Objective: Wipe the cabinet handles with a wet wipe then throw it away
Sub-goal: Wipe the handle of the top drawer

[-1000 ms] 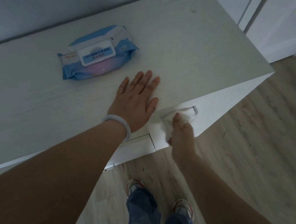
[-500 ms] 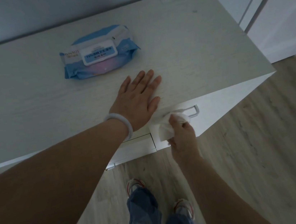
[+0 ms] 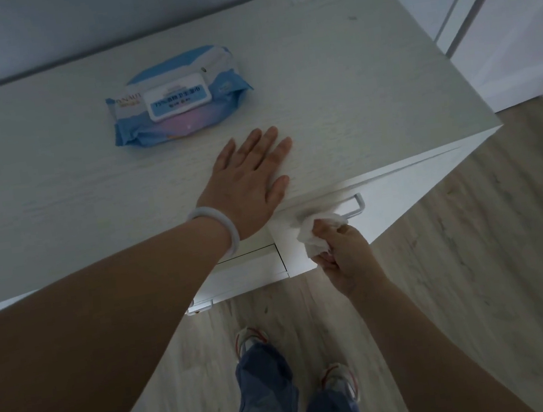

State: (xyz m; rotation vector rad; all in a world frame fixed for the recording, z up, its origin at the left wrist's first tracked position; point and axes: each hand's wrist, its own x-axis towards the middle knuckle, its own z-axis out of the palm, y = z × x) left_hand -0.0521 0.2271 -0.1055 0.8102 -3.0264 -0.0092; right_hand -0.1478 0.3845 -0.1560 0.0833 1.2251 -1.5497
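wipe soft, limp, bunched in my right hand on handle; left hand flat open on bench.

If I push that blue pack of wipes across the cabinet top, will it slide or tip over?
The wipes pack lies flat and low on the cabinet top, so it probably slides rather than tips. Its crinkled film sides suggest it would sag if lifted by one end. The lid looks rigid, likely the firmest spot to push.

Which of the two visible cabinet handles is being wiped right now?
The upper handle, just under the cabinet top's front edge: the right hand presses the wet wipe against it. The lower handle near the floor is untouched.
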